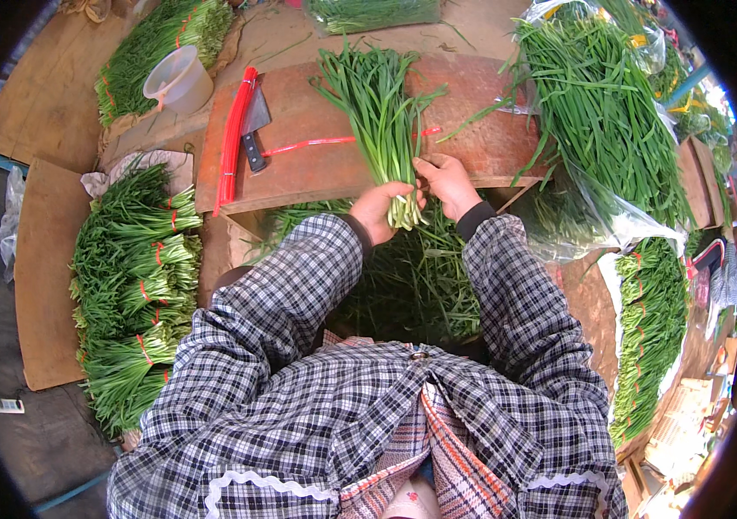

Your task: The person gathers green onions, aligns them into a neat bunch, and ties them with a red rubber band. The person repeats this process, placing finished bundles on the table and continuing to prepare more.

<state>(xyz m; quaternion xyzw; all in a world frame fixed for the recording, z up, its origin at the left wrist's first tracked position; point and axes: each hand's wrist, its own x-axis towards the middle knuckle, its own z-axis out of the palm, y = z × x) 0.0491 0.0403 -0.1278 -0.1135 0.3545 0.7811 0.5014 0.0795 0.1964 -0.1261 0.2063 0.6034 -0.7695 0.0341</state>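
A loose bunch of green garlic chives (381, 123) lies over the near edge of a reddish wooden board (303, 168), its pale stem ends towards me. Around the stems, from the left, my left hand (381, 209) is closed. My right hand (447, 185) pinches at the right side of the same stems, thumb and forefinger together; what lies between them is too small to tell. A red plastic tie strip (316, 143) runs across the board beneath the leaves. To the left lie a cleaver with a black handle (253, 152) and a bundle of red ties (236, 143).
Tied chive bunches (147, 285) are stacked at the left, more (650, 337) at the right. A large pile of untied chives (602, 117) rests on clear plastic at the upper right. A translucent bucket (180, 81) stands upper left. Loose leaves (417, 279) lie below the board.
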